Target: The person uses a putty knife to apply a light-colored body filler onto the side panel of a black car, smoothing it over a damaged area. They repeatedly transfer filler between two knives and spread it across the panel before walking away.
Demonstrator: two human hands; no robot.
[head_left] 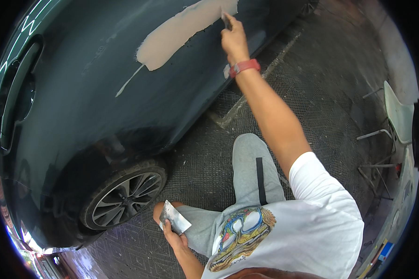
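Note:
A broad patch of pinkish-beige body filler (174, 39) covers part of the dark car's side panel (93, 93), and a thin streak runs down from its lower left end. My right hand (235, 41), the arm stretched out with a red band on its wrist, grips a small dark spreader (226, 21) at the patch's far right end. Much of that spreader is hidden by the fingers. Down by my bent knee, my left hand (173, 237) holds a flat silvery metal plate (177, 219) with grey smears on it.
The car's wheel (128, 197) is close to my left knee. Dark textured floor mats (307, 97) lie beside the car, with a pale strip (239, 109) near its lower edge. A light-coloured chair (398, 114) with metal legs stands at the far right.

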